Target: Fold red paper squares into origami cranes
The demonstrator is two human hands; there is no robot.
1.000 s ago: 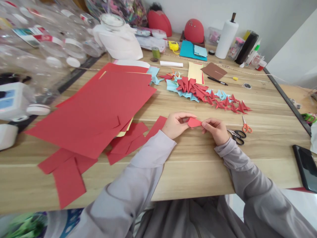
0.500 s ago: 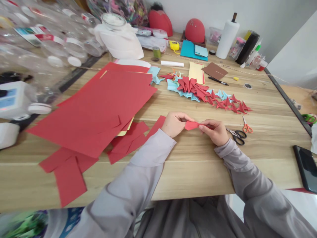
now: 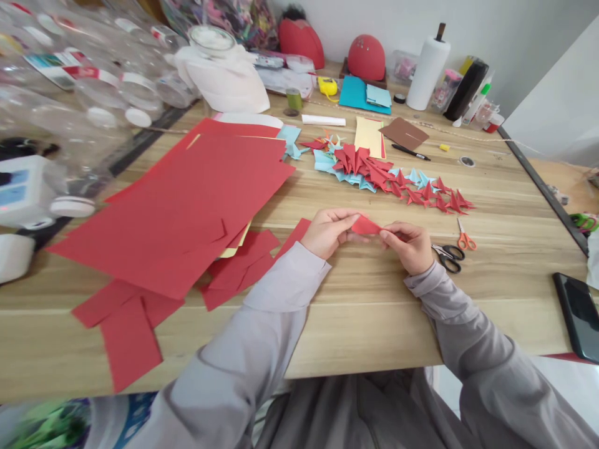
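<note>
Between my hands is a small folded piece of red paper [image 3: 366,225], raised over the wooden table. My left hand [image 3: 326,232] pinches its left end, thumb on top. At its right end, the thumb and fingers of my right hand [image 3: 410,246] close on a narrow tip. Beyond my hands lies a row of folded red paper pieces [image 3: 369,167] with pointed ends, mixed with light blue folded pieces [image 3: 327,161]. Black-handled scissors [image 3: 450,257] rest just right of my right hand, and small orange-handled scissors [image 3: 465,239] lie beside them.
Large red sheets [image 3: 187,199] cover the left of the table, with cut red strips [image 3: 131,349] near its front edge. Clear plastic bottles [image 3: 93,81] crowd the far left. A phone [image 3: 578,315] lies at the right edge. A black pen [image 3: 410,152] and brown paper [image 3: 403,135] are farther back.
My left thumb has moved onto the top of the folded red paper, and its left end is now tilted up. My right hand keeps its pinch at the right end.
</note>
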